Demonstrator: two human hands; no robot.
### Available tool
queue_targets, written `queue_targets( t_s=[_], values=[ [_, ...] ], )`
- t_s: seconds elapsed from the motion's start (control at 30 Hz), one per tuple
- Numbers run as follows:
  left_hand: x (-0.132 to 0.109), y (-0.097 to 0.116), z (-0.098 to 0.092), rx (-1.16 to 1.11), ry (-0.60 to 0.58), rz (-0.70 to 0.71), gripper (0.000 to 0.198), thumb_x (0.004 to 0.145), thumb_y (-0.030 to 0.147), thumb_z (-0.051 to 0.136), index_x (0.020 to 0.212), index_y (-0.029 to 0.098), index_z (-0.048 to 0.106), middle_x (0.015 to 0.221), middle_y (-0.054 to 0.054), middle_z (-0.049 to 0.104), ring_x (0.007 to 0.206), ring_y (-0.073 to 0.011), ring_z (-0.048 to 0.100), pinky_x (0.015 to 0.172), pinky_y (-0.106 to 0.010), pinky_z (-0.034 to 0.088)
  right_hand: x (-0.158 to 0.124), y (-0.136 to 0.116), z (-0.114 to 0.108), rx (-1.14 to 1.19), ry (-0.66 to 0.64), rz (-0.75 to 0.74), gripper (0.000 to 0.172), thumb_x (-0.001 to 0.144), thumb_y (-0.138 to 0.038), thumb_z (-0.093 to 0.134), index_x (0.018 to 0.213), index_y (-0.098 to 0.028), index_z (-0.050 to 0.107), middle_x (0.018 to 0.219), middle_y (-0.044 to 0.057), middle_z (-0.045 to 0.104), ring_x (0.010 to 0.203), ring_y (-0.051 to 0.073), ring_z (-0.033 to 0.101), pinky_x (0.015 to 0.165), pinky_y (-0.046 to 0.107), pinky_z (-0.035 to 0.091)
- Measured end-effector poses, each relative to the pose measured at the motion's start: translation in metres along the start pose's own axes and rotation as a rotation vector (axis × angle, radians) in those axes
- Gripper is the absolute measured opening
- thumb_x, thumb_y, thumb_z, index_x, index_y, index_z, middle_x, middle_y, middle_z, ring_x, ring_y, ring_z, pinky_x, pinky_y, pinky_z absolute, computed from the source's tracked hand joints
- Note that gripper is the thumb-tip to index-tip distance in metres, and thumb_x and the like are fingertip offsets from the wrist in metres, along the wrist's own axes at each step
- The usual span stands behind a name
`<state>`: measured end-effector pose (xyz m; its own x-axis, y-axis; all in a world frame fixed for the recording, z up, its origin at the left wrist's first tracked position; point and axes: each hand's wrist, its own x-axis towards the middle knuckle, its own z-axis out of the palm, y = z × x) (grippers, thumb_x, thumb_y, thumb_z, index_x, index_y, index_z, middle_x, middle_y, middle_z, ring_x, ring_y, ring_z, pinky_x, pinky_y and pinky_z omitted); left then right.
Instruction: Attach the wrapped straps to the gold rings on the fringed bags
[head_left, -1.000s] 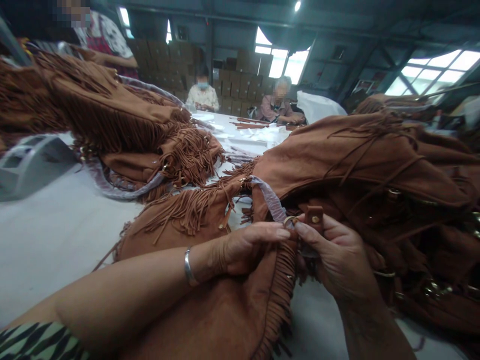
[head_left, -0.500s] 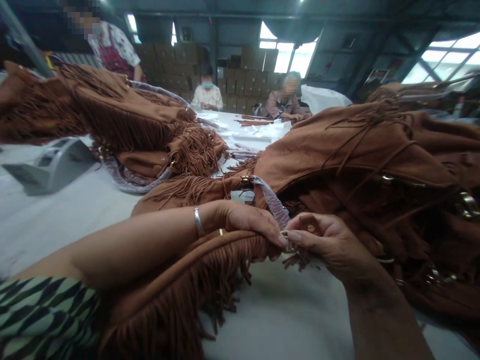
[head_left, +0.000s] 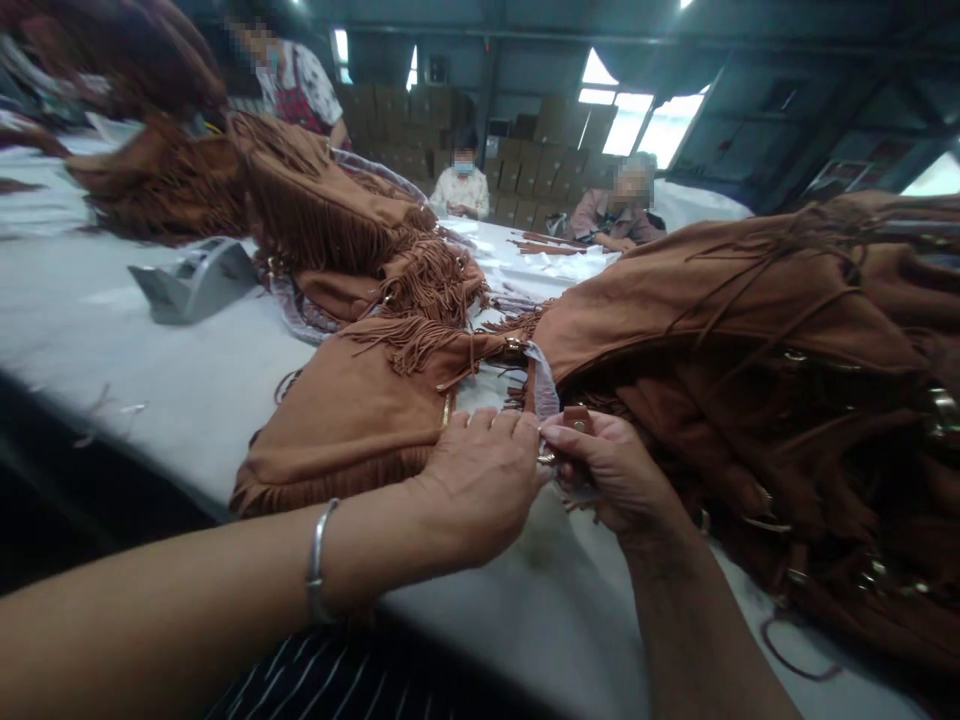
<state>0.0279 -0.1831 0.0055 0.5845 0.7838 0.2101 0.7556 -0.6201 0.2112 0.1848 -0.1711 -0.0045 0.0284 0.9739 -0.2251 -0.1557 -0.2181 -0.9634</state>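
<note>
A brown suede fringed bag [head_left: 352, 415] lies on the white table [head_left: 135, 380] in front of me. My left hand [head_left: 480, 480], with a silver bangle on its wrist, rests closed on the bag's right end and pinches a small gold ring there. My right hand [head_left: 607, 470] is closed round a brown strap tab [head_left: 577, 418] with a gold stud, fingertips meeting those of the left hand. A clear plastic-wrapped strap [head_left: 541, 380] rises from between my hands to the bag's gold hardware.
A large heap of the same brown fringed bags [head_left: 750, 330] fills the right side. Another pile [head_left: 330, 220] lies at the back left, near a grey tape dispenser [head_left: 196, 280]. Three people are at the far side of the table, with stacked cardboard boxes [head_left: 420, 130] behind them.
The bag went from raised near my body to lying flat on the table. My left hand shifted onto the bag's right end. The view swung left; my hands stayed together.
</note>
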Motion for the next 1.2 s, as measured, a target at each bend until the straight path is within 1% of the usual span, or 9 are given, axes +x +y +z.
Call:
queue_targets(
  t_s=[0.07, 0.17, 0.3, 0.4, 0.6, 0.77, 0.9, 1.07, 1.2],
  values=[
    [0.002, -0.001, 0.017, 0.007, 0.072, -0.046, 0.039, 0.092, 0.040, 0.036, 0.106, 0.008, 0.053, 0.097, -0.017, 0.057, 0.089, -0.0319, 0.053, 0.077, -0.046, 0.041, 0.000, 0.001, -0.001, -0.005, -0.016, 0.017, 0.032, 0.053, -0.028, 0.082, 0.069, -0.015, 0.058, 0.048, -0.005, 0.055, 0.035, 0.004, 0.044, 0.035, 0.014, 0.035],
    [0.009, -0.014, 0.029, -0.066, 0.091, 0.038, 0.043, 0.092, 0.047, 0.034, 0.098, 0.010, 0.054, 0.090, -0.015, 0.058, 0.082, -0.0270, 0.054, 0.074, -0.039, 0.041, 0.000, 0.002, -0.003, -0.029, -0.040, 0.041, 0.031, 0.054, -0.027, 0.081, 0.068, -0.015, 0.056, 0.047, -0.005, 0.055, 0.035, 0.005, 0.046, 0.034, 0.015, 0.036],
    [0.020, -0.037, 0.021, -0.205, 0.060, 0.234, 0.040, 0.089, 0.050, 0.039, 0.087, 0.014, 0.055, 0.079, -0.009, 0.057, 0.070, -0.0188, 0.051, 0.067, -0.028, 0.038, -0.001, 0.001, -0.003, -0.055, -0.049, 0.030, 0.030, 0.065, -0.038, 0.076, 0.069, -0.017, 0.053, 0.046, -0.004, 0.056, 0.032, 0.006, 0.044, 0.031, 0.015, 0.032],
    [0.029, -0.047, 0.015, -0.206, 0.077, 0.326, 0.040, 0.087, 0.053, 0.042, 0.083, 0.015, 0.055, 0.074, -0.006, 0.055, 0.066, -0.0161, 0.048, 0.062, -0.025, 0.033, 0.001, 0.004, -0.002, -0.236, -0.033, -0.004, 0.032, 0.077, -0.050, 0.061, 0.075, -0.019, 0.052, 0.044, -0.004, 0.057, 0.031, 0.008, 0.045, 0.029, 0.016, 0.028],
    [0.027, -0.054, 0.026, -0.171, 0.171, 0.215, 0.043, 0.089, 0.054, 0.039, 0.073, 0.016, 0.052, 0.069, -0.003, 0.052, 0.060, -0.0133, 0.044, 0.056, -0.025, 0.028, 0.018, 0.024, -0.012, -0.626, -0.064, -0.039, 0.033, 0.075, -0.046, 0.062, 0.062, -0.019, 0.049, 0.041, -0.003, 0.054, 0.033, 0.008, 0.043, 0.033, 0.017, 0.027],
    [0.029, -0.064, 0.026, -0.154, 0.158, 0.262, 0.040, 0.088, 0.050, 0.039, 0.074, 0.015, 0.052, 0.067, -0.004, 0.050, 0.061, -0.0152, 0.046, 0.056, -0.026, 0.031, 0.027, 0.035, -0.023, -0.773, -0.034, -0.093, 0.034, 0.070, -0.047, 0.069, 0.062, -0.018, 0.053, 0.045, -0.005, 0.050, 0.038, 0.008, 0.038, 0.037, 0.019, 0.023],
    [0.035, -0.071, 0.025, -0.124, 0.084, 0.249, 0.040, 0.090, 0.050, 0.037, 0.082, 0.013, 0.052, 0.070, -0.006, 0.051, 0.063, -0.0171, 0.048, 0.054, -0.026, 0.030, 0.029, 0.036, -0.028, -0.922, -0.016, -0.211, 0.032, 0.072, -0.046, 0.067, 0.060, -0.019, 0.055, 0.048, -0.005, 0.048, 0.044, 0.009, 0.039, 0.042, 0.021, 0.027],
    [0.037, -0.076, 0.028, -0.170, 0.111, 0.248, 0.042, 0.089, 0.055, 0.038, 0.083, 0.015, 0.048, 0.069, -0.002, 0.048, 0.059, -0.0138, 0.043, 0.053, -0.025, 0.026, 0.028, 0.036, -0.025, -1.079, 0.092, -0.409, 0.029, 0.074, -0.044, 0.065, 0.060, -0.020, 0.057, 0.055, -0.001, 0.056, 0.050, 0.012, 0.049, 0.051, 0.025, 0.033],
    [0.039, -0.081, 0.025, -0.393, 0.070, 0.233, 0.029, 0.089, 0.042, 0.044, 0.075, 0.017, 0.043, 0.065, 0.003, 0.043, 0.056, -0.0102, 0.037, 0.052, -0.023, 0.024, 0.025, 0.036, -0.013, -0.989, 0.080, -0.292, 0.024, 0.073, -0.041, 0.067, 0.084, -0.020, 0.061, 0.063, -0.001, 0.062, 0.053, 0.014, 0.054, 0.051, 0.024, 0.038]
  ],
)
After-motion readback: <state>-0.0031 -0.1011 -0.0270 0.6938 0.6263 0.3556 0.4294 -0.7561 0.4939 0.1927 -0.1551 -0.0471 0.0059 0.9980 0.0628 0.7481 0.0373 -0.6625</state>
